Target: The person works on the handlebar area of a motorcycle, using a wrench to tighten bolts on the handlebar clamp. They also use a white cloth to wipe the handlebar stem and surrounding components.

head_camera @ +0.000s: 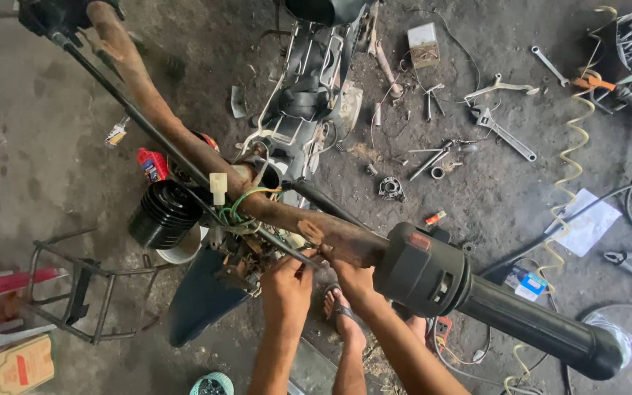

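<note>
Both hands at rusty handlebar (272,212), scene centre, above floor. Left hand (287,281) fingers pinch thin cable (287,250); right hand (349,272) fingers clenched under bar near black switch housing (422,269). Judgement: steady bar, keep cable taut, avoid green wires (246,201).

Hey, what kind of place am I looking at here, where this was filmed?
Most likely a motorbike repair workshop. A stripped bike with a rusty handlebar is being worked on by both hands, left hand and right hand. Wrenches and loose parts lie scattered over the dirty concrete floor, beside a coiled air hose.
</note>
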